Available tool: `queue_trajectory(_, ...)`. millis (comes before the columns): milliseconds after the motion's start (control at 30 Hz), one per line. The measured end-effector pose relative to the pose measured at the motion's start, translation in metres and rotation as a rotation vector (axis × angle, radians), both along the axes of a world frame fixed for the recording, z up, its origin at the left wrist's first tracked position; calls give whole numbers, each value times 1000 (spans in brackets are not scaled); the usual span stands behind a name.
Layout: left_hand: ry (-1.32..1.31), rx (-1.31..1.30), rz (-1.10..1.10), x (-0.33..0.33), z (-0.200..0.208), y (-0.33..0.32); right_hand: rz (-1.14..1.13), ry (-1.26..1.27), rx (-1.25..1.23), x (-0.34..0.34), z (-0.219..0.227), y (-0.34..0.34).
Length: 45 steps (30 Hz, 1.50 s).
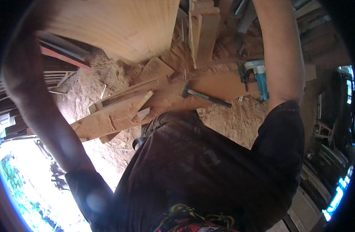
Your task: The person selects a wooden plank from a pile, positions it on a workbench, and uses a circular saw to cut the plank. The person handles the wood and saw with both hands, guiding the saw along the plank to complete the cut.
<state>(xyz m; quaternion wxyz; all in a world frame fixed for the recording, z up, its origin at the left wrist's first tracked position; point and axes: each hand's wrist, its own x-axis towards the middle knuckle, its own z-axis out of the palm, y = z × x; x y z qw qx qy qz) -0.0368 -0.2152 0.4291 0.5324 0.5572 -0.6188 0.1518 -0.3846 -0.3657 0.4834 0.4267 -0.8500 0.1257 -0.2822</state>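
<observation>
A broad pale wooden board (119,29) fills the upper left of the head view. My left arm reaches up along the board's left side, and my left hand (40,17) is lost in the dark there; whether it grips the board cannot be made out. My right arm stretches up past the top edge, which leaves my right hand out of the picture. Below the board, a long sawdust-covered plank (220,87) lies crosswise in front of my body. A hammer (208,98) rests on it, and a blue and grey power tool (261,79) sits at its right part, beside my right arm.
Wood offcuts (143,113) and a narrow slatted frame piece (127,94) lie on the plank's left part. Upright timber pieces (206,36) stand beyond it. Sawdust (84,87) covers the ground. A red-edged bar (65,57) is at the left, with stacked wood (316,181) at the right.
</observation>
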Motion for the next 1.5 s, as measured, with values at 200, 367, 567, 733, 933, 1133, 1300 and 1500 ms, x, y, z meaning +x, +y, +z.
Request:
queue_trajectory(200, 419, 306, -503, -121, -58, -66, -208, 108, 45, -60, -91, -64)
queue_trajectory(367, 658, 488, -426, -166, -178, -126, -381, 294, 148, -112, -169, -105)
queue_trajectory(567, 610, 887, -370, -251, -269, -150, -416, 659, 294, -188, -305, -149)
queue_trajectory(733, 796, 1107, -368, -290, -352, -162, -303, 694, 359, -221, -387, -166)
queue_trajectory(933, 630, 1314, -278, -318, -386, -180, -302, 881, 423, -250, -466, -183)
queue_trajectory(1133, 807, 1346, -356, -307, -435, -168, -269, 774, 804, -263, -517, -201)
queue_trajectory(1300, 866, 1223, -254, -248, -436, -128, -440, 784, 585, -273, -532, -227)
queue_trajectory(1500, 964, 1126, 76, -176, -405, -28, -776, 785, 413, -295, -518, -253)
